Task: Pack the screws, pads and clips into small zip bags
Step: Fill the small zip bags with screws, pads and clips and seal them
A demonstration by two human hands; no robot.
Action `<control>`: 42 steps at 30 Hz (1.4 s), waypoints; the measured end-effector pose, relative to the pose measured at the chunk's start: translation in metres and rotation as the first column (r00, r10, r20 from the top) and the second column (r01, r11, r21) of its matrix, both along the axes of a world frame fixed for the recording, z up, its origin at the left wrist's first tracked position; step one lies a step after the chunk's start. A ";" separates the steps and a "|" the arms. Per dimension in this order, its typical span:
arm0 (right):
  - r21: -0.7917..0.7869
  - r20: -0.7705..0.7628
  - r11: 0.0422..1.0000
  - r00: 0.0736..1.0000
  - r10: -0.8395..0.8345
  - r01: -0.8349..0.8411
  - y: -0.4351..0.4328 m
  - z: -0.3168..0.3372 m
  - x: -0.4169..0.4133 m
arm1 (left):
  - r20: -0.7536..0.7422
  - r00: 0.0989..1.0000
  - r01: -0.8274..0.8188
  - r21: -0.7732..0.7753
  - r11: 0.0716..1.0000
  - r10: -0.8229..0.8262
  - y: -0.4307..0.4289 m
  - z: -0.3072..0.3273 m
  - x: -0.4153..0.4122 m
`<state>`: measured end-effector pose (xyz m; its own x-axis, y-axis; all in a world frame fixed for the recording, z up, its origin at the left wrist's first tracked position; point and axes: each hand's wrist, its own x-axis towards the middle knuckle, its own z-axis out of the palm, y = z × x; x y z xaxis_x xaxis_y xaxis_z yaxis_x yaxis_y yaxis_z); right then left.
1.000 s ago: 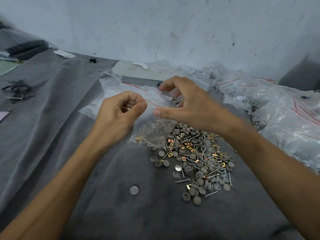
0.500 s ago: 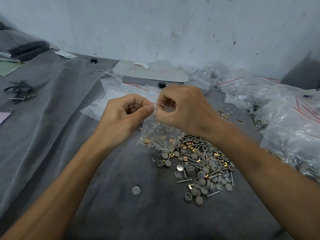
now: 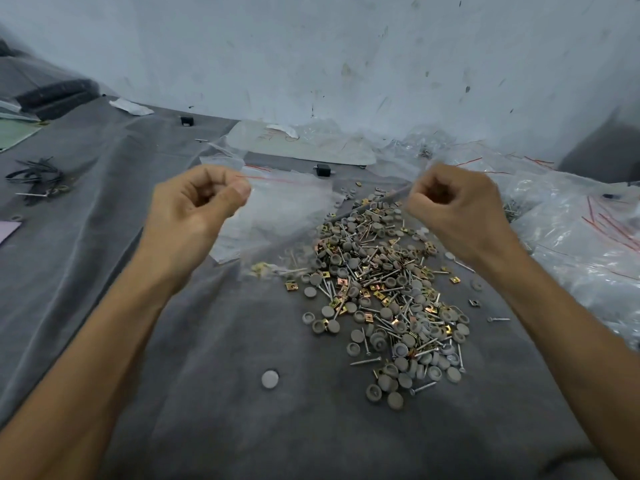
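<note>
A pale, whitish wall (image 3: 311,46) filled the upper half of the frame, scuffed and flecked with dark marks, under flat, even light. Below it a wrinkled grey cloth (image 3: 104,271) covered the work surface from edge to edge. In the upper left lay a dark ribbed roll (image 3: 52,95), with a green sheet (image 3: 14,133) just below it at the frame's edge. A blurred dark grey shape (image 3: 602,147) stood against the wall in the upper right.

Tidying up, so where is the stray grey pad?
Head view, lower centre: the stray grey pad lies alone on the cloth, left of the parts pile.
</note>
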<state>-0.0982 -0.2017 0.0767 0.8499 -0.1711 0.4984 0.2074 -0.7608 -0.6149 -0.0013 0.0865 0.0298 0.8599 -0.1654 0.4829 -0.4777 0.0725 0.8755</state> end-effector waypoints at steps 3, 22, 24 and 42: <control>-0.122 -0.151 0.990 0.987 0.057 -0.076 0.006 -0.007 0.000 | 0.020 0.999 0.043 0.080 0.996 -0.045 -0.002 -0.001 -0.003; 0.277 -0.113 0.927 0.949 0.294 -0.255 0.053 -0.026 0.015 | -0.034 0.993 0.111 0.016 0.994 -0.110 -0.006 -0.001 -0.007; 0.249 -0.115 0.936 0.952 0.283 -0.248 0.052 -0.027 0.016 | -0.035 0.993 0.110 0.027 0.994 -0.109 -0.007 -0.001 -0.007; -0.123 -0.190 0.959 0.955 0.230 -0.255 0.061 -0.017 0.012 | 0.139 0.983 0.063 0.358 0.932 -0.120 -0.028 -0.001 -0.019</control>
<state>-0.0863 -0.1405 0.0597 0.9315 0.1137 0.3455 0.2977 -0.7839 -0.5449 -0.0204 0.0584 0.0286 0.7511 -0.4233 0.5066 -0.6164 -0.1751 0.7677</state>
